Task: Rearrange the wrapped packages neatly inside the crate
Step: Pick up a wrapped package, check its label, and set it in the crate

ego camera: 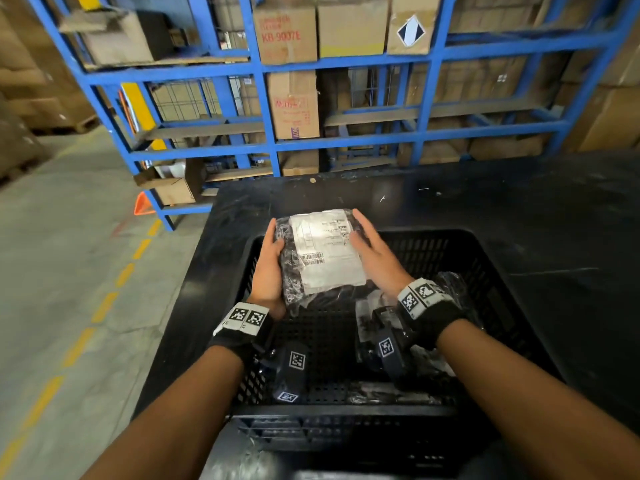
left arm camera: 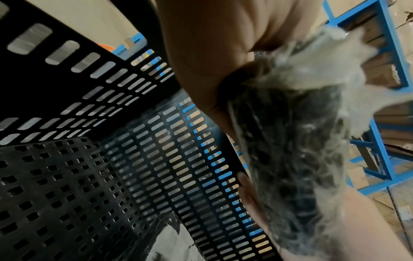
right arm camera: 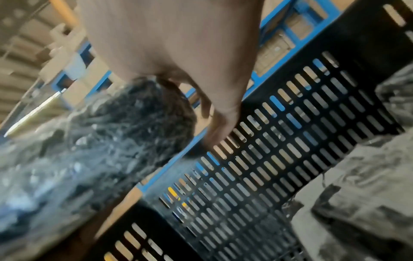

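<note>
I hold one wrapped package [ego camera: 322, 258], dark goods in clear film with a white shipping label, above the far left part of the black perforated crate [ego camera: 433, 247]. My left hand [ego camera: 268, 268] grips its left edge, thumb on top and fingers below. My right hand [ego camera: 374, 254] holds its right edge, thumb on the label. In the left wrist view the package [left arm camera: 295, 141] sits between palm [left arm camera: 212, 53] and fingers, over the crate wall [left arm camera: 178, 159]. In the right wrist view, blurred, the package [right arm camera: 111, 141] lies under my right hand [right arm camera: 178, 44].
More wrapped packages [ego camera: 446, 289] lie in the crate's right and near parts, also visible as film-wrapped packages [right arm camera: 357, 194]. The crate floor [ego camera: 318, 341] at left shows bare. The crate stands on a black table [ego camera: 519, 202]. Blue racks [ego camera: 346, 140] with cartons stand behind.
</note>
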